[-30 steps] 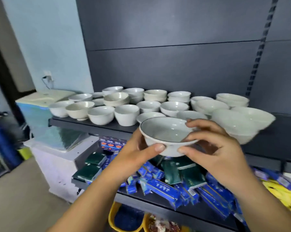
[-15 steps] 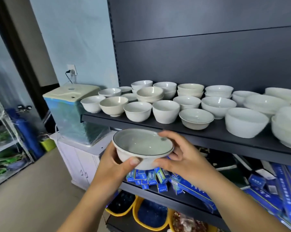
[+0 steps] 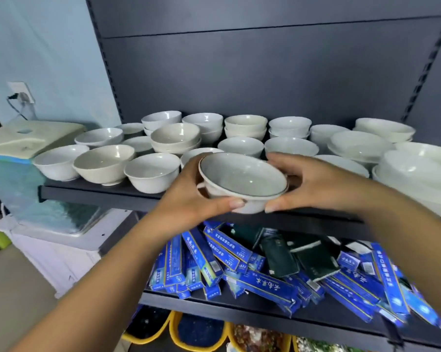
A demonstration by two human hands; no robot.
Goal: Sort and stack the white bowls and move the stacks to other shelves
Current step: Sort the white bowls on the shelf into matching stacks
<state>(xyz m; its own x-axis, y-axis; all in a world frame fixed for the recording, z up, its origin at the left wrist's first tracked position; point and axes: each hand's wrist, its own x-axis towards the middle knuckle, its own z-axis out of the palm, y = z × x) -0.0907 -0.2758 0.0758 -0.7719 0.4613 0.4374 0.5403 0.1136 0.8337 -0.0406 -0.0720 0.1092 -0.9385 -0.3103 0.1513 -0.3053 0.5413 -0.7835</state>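
Head view: grey-white, dark-rimmed bowl [image 3: 242, 179], upright, in the snug grip of left hand [image 3: 189, 200] and right hand [image 3: 313, 185]

This looks like a small shop. Dark metal display shelving [image 3: 265, 72] with slotted uprights [image 3: 427, 59] carries stock in bulk. Dozens of white bowls [image 3: 151, 174], some stacked, crowd the upper shelf [image 3: 100, 196]. The lower shelf [image 3: 239, 308] holds a loose heap of identical blue boxes [image 3: 260, 283] and dark green packets [image 3: 280, 255]. Yellow-rimmed baskets [image 3: 175, 331] of goods sit beneath, below the lower shelf's front edge.
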